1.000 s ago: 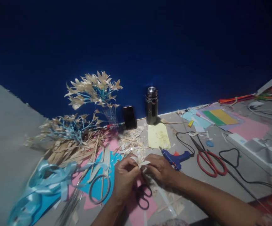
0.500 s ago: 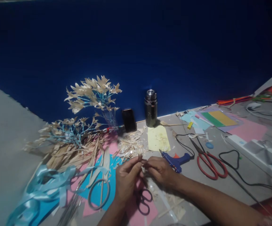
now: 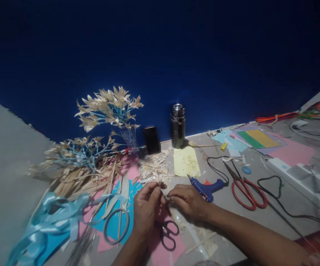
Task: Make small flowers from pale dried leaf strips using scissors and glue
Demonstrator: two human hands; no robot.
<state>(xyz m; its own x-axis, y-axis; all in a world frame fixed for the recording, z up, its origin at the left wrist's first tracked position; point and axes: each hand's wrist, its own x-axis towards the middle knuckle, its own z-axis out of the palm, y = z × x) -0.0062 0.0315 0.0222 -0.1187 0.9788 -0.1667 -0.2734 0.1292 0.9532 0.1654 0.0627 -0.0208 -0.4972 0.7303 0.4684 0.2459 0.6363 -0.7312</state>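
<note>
My left hand point(image 3: 148, 207) is raised over the table with thumb and forefinger pinched together. A small pale and brownish piece shows at its fingertips, too small to name. Close by on the right, my right hand point(image 3: 189, 201) has its fingers curled and pressed together, the tips pointing at the left hand; what they hold, if anything, is hidden. Beneath the hands, small dark-handled scissors point(image 3: 169, 234) lie on pink paper point(image 3: 160, 255). To the right of my right hand rests a blue glue gun point(image 3: 208, 188).
Cream flowers point(image 3: 107, 109) on blue stems stand behind, beside a phone point(image 3: 151, 140) and a metal flask point(image 3: 178, 127). Light-blue ribbon point(image 3: 57, 218) and a tape ring point(image 3: 106, 232) lie left. Red-handled scissors point(image 3: 248, 194), black cord and a white power strip point(image 3: 295, 181) occupy the right.
The fingertips of my two hands have drawn slightly apart, and a pale bit now shows between them. My left hand has shifted a little left.
</note>
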